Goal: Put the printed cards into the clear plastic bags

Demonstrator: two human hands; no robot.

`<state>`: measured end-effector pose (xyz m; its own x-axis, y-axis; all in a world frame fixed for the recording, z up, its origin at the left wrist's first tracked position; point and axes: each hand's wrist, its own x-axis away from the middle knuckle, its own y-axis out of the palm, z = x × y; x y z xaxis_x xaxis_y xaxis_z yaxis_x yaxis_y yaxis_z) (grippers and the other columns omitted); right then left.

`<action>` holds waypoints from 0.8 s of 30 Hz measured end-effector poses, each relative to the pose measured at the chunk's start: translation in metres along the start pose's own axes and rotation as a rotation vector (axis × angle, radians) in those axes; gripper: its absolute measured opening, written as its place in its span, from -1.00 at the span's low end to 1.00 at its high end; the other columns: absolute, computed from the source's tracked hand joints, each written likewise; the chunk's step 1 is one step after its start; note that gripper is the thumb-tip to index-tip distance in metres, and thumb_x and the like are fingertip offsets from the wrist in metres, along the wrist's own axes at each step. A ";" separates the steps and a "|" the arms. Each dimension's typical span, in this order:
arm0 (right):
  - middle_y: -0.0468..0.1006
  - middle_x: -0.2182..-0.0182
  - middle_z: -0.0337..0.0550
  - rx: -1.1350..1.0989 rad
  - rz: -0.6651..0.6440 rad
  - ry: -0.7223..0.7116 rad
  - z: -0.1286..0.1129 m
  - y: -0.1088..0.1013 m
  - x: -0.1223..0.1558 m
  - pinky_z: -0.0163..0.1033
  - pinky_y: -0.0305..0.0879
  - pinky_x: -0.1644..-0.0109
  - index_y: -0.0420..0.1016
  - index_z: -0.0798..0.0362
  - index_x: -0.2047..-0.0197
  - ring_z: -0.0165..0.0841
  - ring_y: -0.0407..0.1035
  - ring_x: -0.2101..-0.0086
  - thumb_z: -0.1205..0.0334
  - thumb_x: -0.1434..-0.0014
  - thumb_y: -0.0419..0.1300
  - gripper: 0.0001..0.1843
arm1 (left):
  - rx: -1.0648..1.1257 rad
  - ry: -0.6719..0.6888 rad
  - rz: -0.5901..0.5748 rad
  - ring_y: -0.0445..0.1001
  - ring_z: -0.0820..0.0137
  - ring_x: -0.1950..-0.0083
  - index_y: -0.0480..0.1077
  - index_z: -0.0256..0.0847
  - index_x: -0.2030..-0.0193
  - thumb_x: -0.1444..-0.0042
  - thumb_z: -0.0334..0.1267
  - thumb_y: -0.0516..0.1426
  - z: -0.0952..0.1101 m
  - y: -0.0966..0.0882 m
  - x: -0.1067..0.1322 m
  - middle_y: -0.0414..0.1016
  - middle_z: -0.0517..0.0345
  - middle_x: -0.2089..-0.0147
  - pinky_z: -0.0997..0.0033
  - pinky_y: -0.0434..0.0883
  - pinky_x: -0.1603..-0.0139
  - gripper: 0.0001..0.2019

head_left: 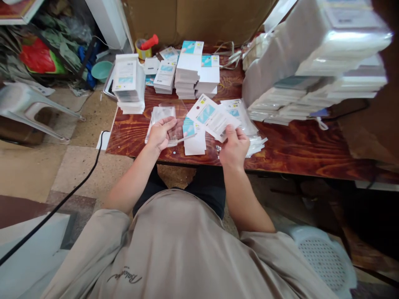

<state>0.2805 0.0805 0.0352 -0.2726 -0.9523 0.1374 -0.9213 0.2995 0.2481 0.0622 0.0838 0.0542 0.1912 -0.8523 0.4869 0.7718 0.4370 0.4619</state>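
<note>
My right hand (234,146) is closed on a white printed card (211,116) with a blue picture and a yellow mark, held tilted above the wooden table (299,145). My left hand (161,132) rests with curled fingers on a clear plastic sleeve (162,114) lying on the table, and grips its near part. Between my hands lies a small pile of white cards (195,143), one with a blue face. Under my right hand sits a heap of clear sleeves and cards (249,133).
Stacks of white card packs (129,83) (188,68) stand at the back of the table, with a tape roll (144,49) behind. A large blurred pile of packs (314,70) fills the right. A grey chair (28,108) and black cable (71,187) are at left, cardboard boxes (199,18) behind.
</note>
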 end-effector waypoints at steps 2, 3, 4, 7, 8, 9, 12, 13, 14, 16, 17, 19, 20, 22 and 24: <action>0.61 0.48 -0.23 0.042 -0.082 0.089 -0.010 -0.012 0.007 -0.36 0.36 0.68 0.53 0.07 0.23 -0.36 0.51 0.59 -0.17 -0.06 0.44 -0.52 | -0.011 0.045 0.043 0.67 0.42 0.25 0.46 -0.27 0.23 -0.22 -0.52 0.29 0.002 -0.001 -0.002 0.66 0.10 0.28 0.43 0.63 0.11 -0.87; 0.58 0.54 -0.25 0.079 -0.137 0.155 -0.014 -0.017 0.012 -0.37 0.30 0.73 0.53 0.07 0.25 -0.36 0.47 0.64 -0.16 -0.03 0.47 -0.52 | -0.018 0.072 0.060 0.66 0.43 0.27 0.46 -0.25 0.24 -0.22 -0.50 0.31 0.002 -0.001 -0.003 0.65 0.12 0.31 0.44 0.62 0.12 -0.87; 0.55 0.58 -0.27 0.122 -0.191 0.217 -0.017 -0.021 0.016 -0.38 0.25 0.76 0.54 0.08 0.26 -0.36 0.44 0.68 -0.16 0.00 0.48 -0.51 | -0.026 0.101 0.069 0.65 0.45 0.29 0.46 -0.24 0.24 -0.21 -0.47 0.33 0.001 0.000 -0.003 0.64 0.14 0.33 0.44 0.62 0.13 -0.86; 0.53 0.62 -0.28 0.218 -0.264 0.301 -0.019 -0.027 0.023 -0.41 0.21 0.78 0.55 0.09 0.28 -0.38 0.41 0.70 -0.17 0.03 0.50 -0.49 | -0.025 0.167 0.065 0.63 0.45 0.29 0.46 -0.21 0.25 -0.17 -0.41 0.38 -0.002 0.003 -0.002 0.62 0.16 0.35 0.43 0.62 0.13 -0.83; 0.53 0.62 -0.28 0.222 -0.256 0.295 -0.018 -0.027 0.024 -0.41 0.23 0.77 0.55 0.09 0.28 -0.39 0.42 0.70 -0.18 0.03 0.50 -0.49 | -0.020 0.176 0.064 0.64 0.44 0.28 0.45 -0.21 0.25 -0.16 -0.41 0.39 -0.003 0.004 -0.001 0.62 0.15 0.34 0.41 0.62 0.12 -0.81; 0.53 0.62 -0.28 0.211 -0.237 0.276 -0.015 -0.025 0.024 -0.40 0.26 0.75 0.56 0.09 0.28 -0.39 0.42 0.70 -0.19 0.02 0.49 -0.49 | -0.016 0.180 0.065 0.64 0.42 0.27 0.44 -0.21 0.26 -0.14 -0.41 0.40 -0.004 0.005 0.000 0.62 0.15 0.33 0.39 0.62 0.10 -0.79; 0.55 0.59 -0.29 0.142 -0.147 0.164 -0.005 -0.014 0.025 -0.36 0.38 0.69 0.57 0.07 0.25 -0.41 0.42 0.68 -0.22 -0.04 0.45 -0.49 | -0.041 0.179 0.067 0.66 0.38 0.23 0.43 -0.20 0.25 -0.09 -0.39 0.43 -0.009 0.009 0.006 0.63 0.13 0.29 0.34 0.62 0.08 -0.76; 0.56 0.56 -0.29 0.119 -0.113 0.120 -0.001 -0.008 0.026 -0.35 0.41 0.67 0.56 0.06 0.25 -0.42 0.43 0.68 -0.24 -0.06 0.44 -0.49 | -0.060 0.183 0.066 0.66 0.38 0.24 0.44 -0.21 0.24 -0.08 -0.38 0.43 -0.011 0.010 0.009 0.63 0.13 0.28 0.34 0.62 0.11 -0.75; 0.59 0.51 -0.28 0.099 -0.086 0.083 0.003 -0.003 0.029 -0.34 0.44 0.64 0.55 0.05 0.26 -0.42 0.44 0.66 -0.26 -0.08 0.43 -0.49 | -0.081 0.188 0.065 0.66 0.37 0.24 0.44 -0.21 0.23 -0.07 -0.36 0.44 -0.013 0.011 0.011 0.63 0.13 0.27 0.34 0.61 0.14 -0.74; 0.65 0.42 -0.24 0.052 -0.066 0.052 0.009 0.006 0.034 -0.32 0.50 0.60 0.55 0.04 0.25 -0.42 0.48 0.63 -0.30 -0.10 0.42 -0.47 | -0.122 0.200 0.060 0.65 0.35 0.26 0.45 -0.21 0.21 -0.05 -0.30 0.46 -0.015 0.011 0.013 0.63 0.12 0.25 0.35 0.60 0.20 -0.71; 0.66 0.38 -0.23 0.025 -0.088 0.060 0.010 0.008 0.037 -0.31 0.52 0.58 0.56 0.04 0.24 -0.42 0.50 0.61 -0.31 -0.10 0.41 -0.46 | -0.136 0.207 0.058 0.65 0.34 0.25 0.45 -0.21 0.20 -0.04 -0.27 0.47 -0.015 0.010 0.014 0.63 0.11 0.24 0.34 0.60 0.22 -0.69; 0.68 0.33 -0.20 -0.019 -0.229 0.107 0.011 0.005 0.039 -0.28 0.56 0.52 0.59 0.03 0.21 -0.38 0.55 0.55 -0.34 -0.11 0.40 -0.44 | -0.145 0.218 0.056 0.66 0.31 0.23 0.44 -0.20 0.19 -0.03 -0.23 0.48 -0.013 0.006 0.013 0.63 0.10 0.22 0.32 0.60 0.20 -0.66; 0.69 0.32 -0.19 -0.021 -0.341 0.137 0.011 0.002 0.040 -0.25 0.58 0.49 0.61 0.03 0.21 -0.36 0.57 0.51 -0.35 -0.11 0.40 -0.44 | -0.141 0.221 0.054 0.66 0.31 0.22 0.44 -0.20 0.19 -0.02 -0.22 0.49 -0.011 0.004 0.012 0.63 0.10 0.22 0.31 0.60 0.20 -0.65; 0.68 0.36 -0.17 0.025 -0.561 0.180 0.010 -0.006 0.037 -0.23 0.58 0.47 0.64 0.03 0.23 -0.32 0.58 0.47 -0.35 -0.07 0.43 -0.43 | -0.123 0.220 0.043 0.66 0.31 0.22 0.45 -0.19 0.20 0.02 -0.22 0.51 -0.007 -0.001 0.012 0.63 0.11 0.24 0.30 0.61 0.18 -0.63; 0.65 0.45 -0.19 0.093 -0.631 0.156 0.010 -0.007 0.033 -0.28 0.48 0.54 0.64 0.05 0.29 -0.37 0.50 0.54 -0.33 -0.01 0.48 -0.44 | -0.095 0.222 0.014 0.66 0.29 0.19 0.46 -0.18 0.19 0.08 -0.21 0.53 -0.003 -0.003 0.015 0.65 0.10 0.21 0.27 0.62 0.14 -0.59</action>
<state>0.2753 0.0460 0.0281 0.3654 -0.9214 0.1322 -0.9131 -0.3271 0.2435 0.0650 0.0692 0.0576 0.3232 -0.8931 0.3128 0.8199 0.4293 0.3787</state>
